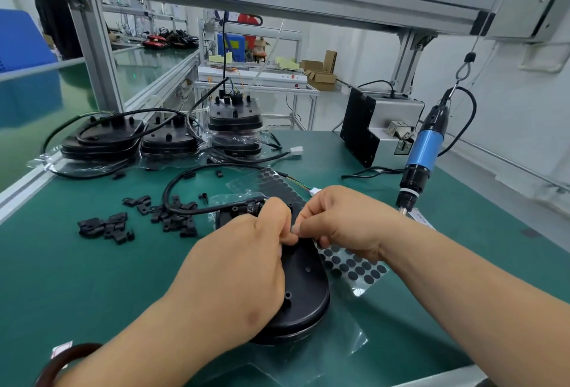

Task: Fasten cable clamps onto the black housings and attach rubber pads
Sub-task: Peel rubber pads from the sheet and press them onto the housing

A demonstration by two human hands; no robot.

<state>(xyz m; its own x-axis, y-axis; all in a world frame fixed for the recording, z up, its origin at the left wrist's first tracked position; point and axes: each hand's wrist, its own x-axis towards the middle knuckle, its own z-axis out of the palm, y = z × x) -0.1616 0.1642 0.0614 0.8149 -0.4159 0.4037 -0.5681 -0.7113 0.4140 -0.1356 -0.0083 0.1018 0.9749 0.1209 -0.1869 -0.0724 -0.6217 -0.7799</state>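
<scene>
Green counter [92,278] bore the black housing [305,288], and above it left hand [243,251] and right hand [342,223] pinched what looked like a tiny rubber pad [293,230], best peeled clean and pressed flat.

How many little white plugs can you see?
2: one white plug beside the rightmost stack of housings, another just past the right hand. More may be hidden.

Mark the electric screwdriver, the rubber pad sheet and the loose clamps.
electric screwdriver [424,147]: head view, blue grip.
rubber pad sheet [354,266]: head view, near right corner.
loose clamps [105,226]: head view, left cluster of the pile.
</scene>
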